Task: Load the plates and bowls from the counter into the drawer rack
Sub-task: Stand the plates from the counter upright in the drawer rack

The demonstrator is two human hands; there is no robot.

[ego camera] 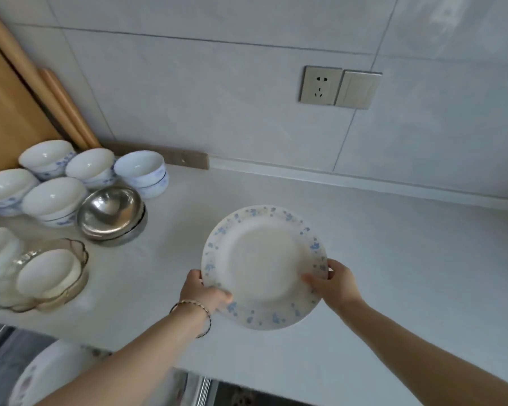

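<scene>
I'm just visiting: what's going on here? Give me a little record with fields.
held: round white plate with blue flower rim
left hand: grips the plate's near-left rim
right hand: grips its right rim
waiting on pale counter: white blue-patterned bowls, stacked steel bowls, scalloped glass dishes
drawer rack: lower left, blurred, another plate inside

Your plate (261, 259) looks like glazed ceramic, glossy white with a blue flower print round its rim. The white bowls (143, 171) share that shiny glaze. The nested metal bowls (110, 210) are polished, mirror-bright. The scalloped dish (81, 253) is clear glass. Your tabletop (393, 259) is pale, smooth and matt, like stone. The wall tiles (217, 98) carry a soft sheen; the socket plate (320, 85) looks brushed metal; the boards (6, 112) are matt wood.
</scene>
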